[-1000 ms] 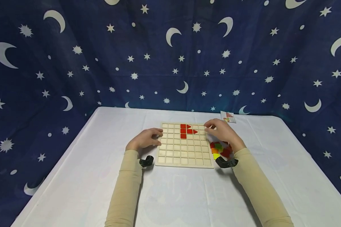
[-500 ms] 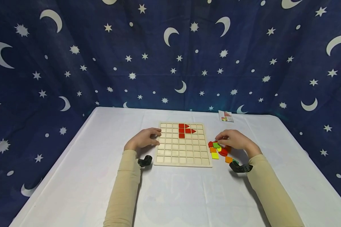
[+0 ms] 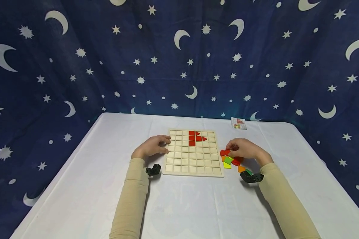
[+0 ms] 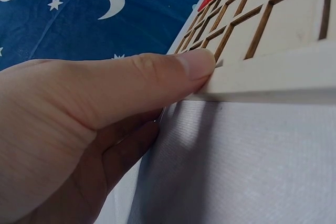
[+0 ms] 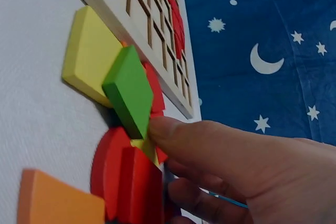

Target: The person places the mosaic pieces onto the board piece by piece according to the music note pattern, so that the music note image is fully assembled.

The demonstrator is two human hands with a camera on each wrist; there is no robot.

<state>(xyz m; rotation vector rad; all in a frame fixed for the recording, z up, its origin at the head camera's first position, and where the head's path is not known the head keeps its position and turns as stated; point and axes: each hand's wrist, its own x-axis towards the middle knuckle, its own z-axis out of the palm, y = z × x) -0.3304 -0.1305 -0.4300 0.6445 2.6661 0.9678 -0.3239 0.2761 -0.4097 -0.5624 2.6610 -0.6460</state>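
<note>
A pale wooden grid board (image 3: 192, 153) lies flat near the middle of the white-clothed surface (image 3: 77, 186), its face cut into rows of square cells by thin dark-edged ribs. Most cells are bare; at the 12 o'clock end a small cluster of red pieces (image 3: 196, 137) fills a few of them, squares stacked in a short column with two triangles pointing toward 3 o'clock.

The left hand (image 3: 152, 147) rests at the board's 9 o'clock edge. In the left wrist view its thumb (image 4: 173, 69) presses flat against the board's rim, the other fingers curled loosely beneath against the cloth; the grip is light, steadying rather than clasping.

At 3 o'clock of the board sits a loose heap of coloured pieces (image 3: 231, 161): a yellow square (image 5: 92, 56), a green square (image 5: 128, 92) tipped up on edge, a red half-round (image 5: 113, 169), an orange piece (image 5: 52, 200) nearest the wrist. The right hand (image 3: 246, 150) is over this heap, fingers bent down into it. In the head view a red piece (image 3: 225, 152) sits at its fingertips, at the heap's edge nearest the board; whether the grip has closed on it I cannot tell. In the right wrist view a fingertip (image 5: 168, 129) touches the green square's lower edge.

A small printed card (image 3: 238, 123) lies at the surface's far edge, about 1 o'clock of the board, before the moon-and-star backdrop (image 3: 179, 56).
</note>
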